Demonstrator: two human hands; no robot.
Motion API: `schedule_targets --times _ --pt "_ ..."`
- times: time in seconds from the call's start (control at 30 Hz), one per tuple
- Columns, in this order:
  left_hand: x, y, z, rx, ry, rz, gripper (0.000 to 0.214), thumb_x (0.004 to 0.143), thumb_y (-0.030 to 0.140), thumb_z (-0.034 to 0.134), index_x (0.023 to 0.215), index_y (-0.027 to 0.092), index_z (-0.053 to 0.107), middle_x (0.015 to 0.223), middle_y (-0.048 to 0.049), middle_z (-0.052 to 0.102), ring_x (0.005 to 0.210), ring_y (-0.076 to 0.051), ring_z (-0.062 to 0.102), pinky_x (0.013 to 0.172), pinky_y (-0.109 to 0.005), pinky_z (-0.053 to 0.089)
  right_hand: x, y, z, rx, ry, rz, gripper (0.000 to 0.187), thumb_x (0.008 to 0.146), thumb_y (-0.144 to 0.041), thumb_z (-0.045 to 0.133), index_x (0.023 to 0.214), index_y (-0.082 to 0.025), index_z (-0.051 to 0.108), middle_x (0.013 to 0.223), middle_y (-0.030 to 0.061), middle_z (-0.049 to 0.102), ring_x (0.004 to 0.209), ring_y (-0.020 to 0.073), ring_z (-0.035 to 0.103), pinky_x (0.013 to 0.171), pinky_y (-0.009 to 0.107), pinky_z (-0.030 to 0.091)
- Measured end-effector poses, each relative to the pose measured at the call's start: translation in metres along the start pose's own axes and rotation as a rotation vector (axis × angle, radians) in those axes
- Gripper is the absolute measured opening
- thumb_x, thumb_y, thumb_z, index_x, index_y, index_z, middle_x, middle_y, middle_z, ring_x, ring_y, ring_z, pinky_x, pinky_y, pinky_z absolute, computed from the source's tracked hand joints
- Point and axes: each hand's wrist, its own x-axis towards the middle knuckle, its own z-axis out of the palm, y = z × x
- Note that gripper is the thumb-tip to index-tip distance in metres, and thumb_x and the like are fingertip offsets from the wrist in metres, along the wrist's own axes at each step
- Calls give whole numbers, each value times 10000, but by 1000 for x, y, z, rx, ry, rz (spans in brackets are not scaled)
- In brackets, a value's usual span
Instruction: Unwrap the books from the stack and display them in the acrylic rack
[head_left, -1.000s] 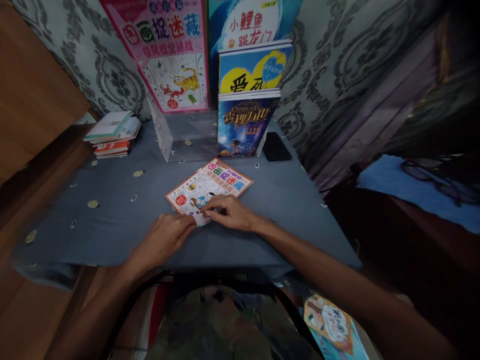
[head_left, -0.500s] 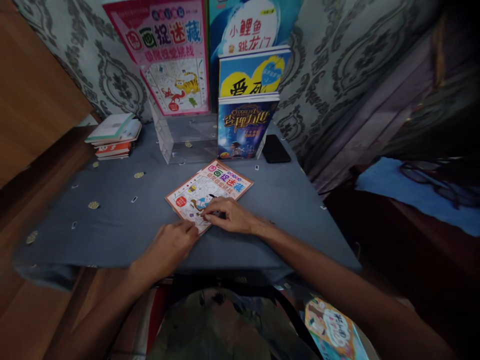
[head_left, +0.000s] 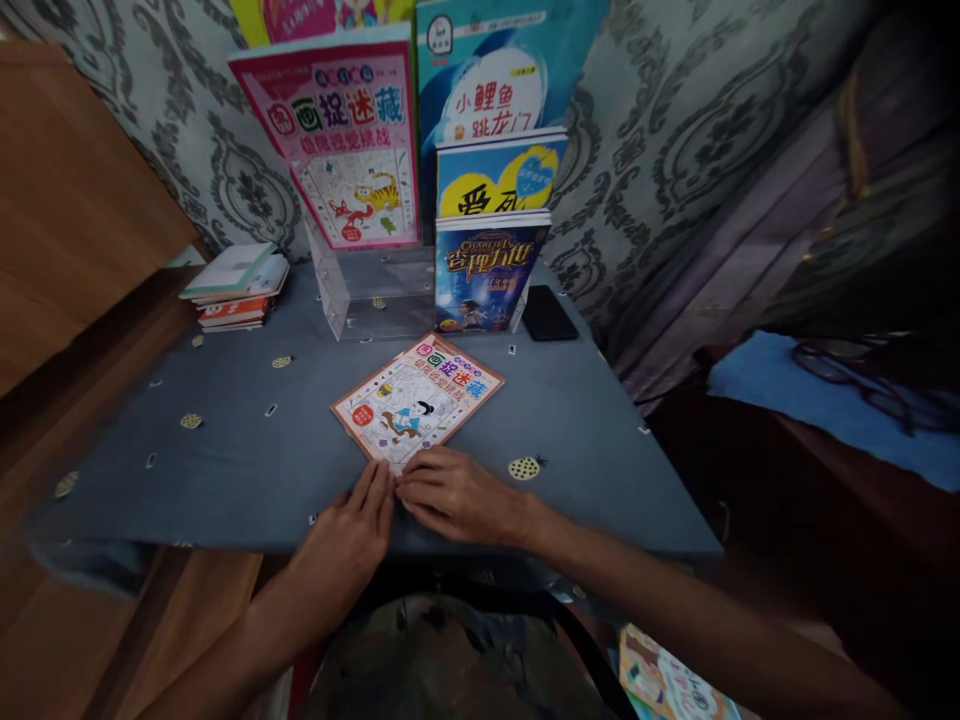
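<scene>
An orange-bordered picture booklet [head_left: 418, 400] lies flat and turned at an angle on the blue-grey tablecloth [head_left: 225, 450]. My left hand [head_left: 349, 540] rests flat on the cloth, fingers stretched out, its fingertips just at the booklet's near corner. My right hand [head_left: 457, 493] lies flat beside it, fingers extended and touching the same corner. Neither hand holds anything.
A clear acrylic stand [head_left: 367, 290] at the back holds a pink booklet [head_left: 345, 150], a teal book [head_left: 495, 80] and two blue books [head_left: 484, 270]. A stack of books [head_left: 236, 285] sits back left, a black phone [head_left: 549, 314] back right. Another booklet [head_left: 671, 685] lies low right.
Both hands slid back toward me off the booklet's cover to its near corner and flattened. The view tilted up slightly, showing more of the stand.
</scene>
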Motion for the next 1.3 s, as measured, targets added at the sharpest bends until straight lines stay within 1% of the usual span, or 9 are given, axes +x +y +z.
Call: schedule_targets --times 0.2,0.3,0.43,0.5,0.6,0.8,0.97,1.13,1.3 --pt "-9 -24 -8 -194 15 82 764 753 -41 407 1493 151 396 1581 -158 379 1450 -253 393 1049 -378 493 0 -4 -3 -28 -33 -22 218 997 -185 467 940 -169 676 865 82 726 928 196 608 864 336 501" --pt "-4 -34 -16 -294 31 89 602 825 -3 429 1389 184 524 1486 -140 517 1346 -241 524 997 -361 521 2 -5 -4 -41 -37 -22 229 1000 -183 455 931 -169 672 876 76 728 917 193 603 865 331 497" --pt "24 -52 -17 -443 163 86 330 965 142 400 1133 211 676 1200 -91 690 1125 -197 645 977 -344 521 3 -6 -4 -33 -45 -20 223 996 -182 460 937 -167 675 884 72 730 896 190 588 850 329 491" --pt "46 -62 -13 -442 292 18 331 982 193 406 1218 219 637 1325 -91 630 1241 -211 574 1058 -389 470 3 -7 -5 -39 -63 -13 218 995 -193 468 963 -162 681 898 69 729 899 191 577 859 328 482" --pt "79 -74 -10 -379 364 -151 359 985 234 416 1300 190 582 1432 -115 546 1285 -240 531 1082 -430 436 4 -9 -8 -69 -103 -3 207 988 -212 495 1049 -153 683 965 65 722 946 199 557 898 337 462" --pt "107 -76 -8 -322 329 -237 355 995 265 404 1272 162 600 1351 -135 593 1220 -270 548 1005 -443 464 2 -17 -13 -116 -161 48 241 994 -289 530 1119 -140 671 1054 76 695 1013 211 532 921 348 447" --pt "102 -75 -4 -310 337 -280 397 1017 310 382 1357 183 544 1436 -158 525 1258 -293 526 992 -471 458 1 -22 -11 -121 -154 86 211 979 -285 564 1100 -145 666 1069 75 690 1014 213 541 937 359 440" --pt "96 -72 -17 -224 228 -304 372 1017 322 390 1296 189 596 1233 -138 650 1111 -285 616 890 -396 499 -6 -29 -8 -183 -102 164 173 985 -251 532 978 -165 682 965 62 702 966 216 564 876 358 449" --pt "81 -54 -30 -176 122 -372 359 1016 346 397 1150 152 667 1097 -145 702 1010 -291 674 784 -359 512 -37 -23 -15 -291 34 256 179 973 -207 531 864 -186 671 860 51 696 894 208 587 795 353 433"
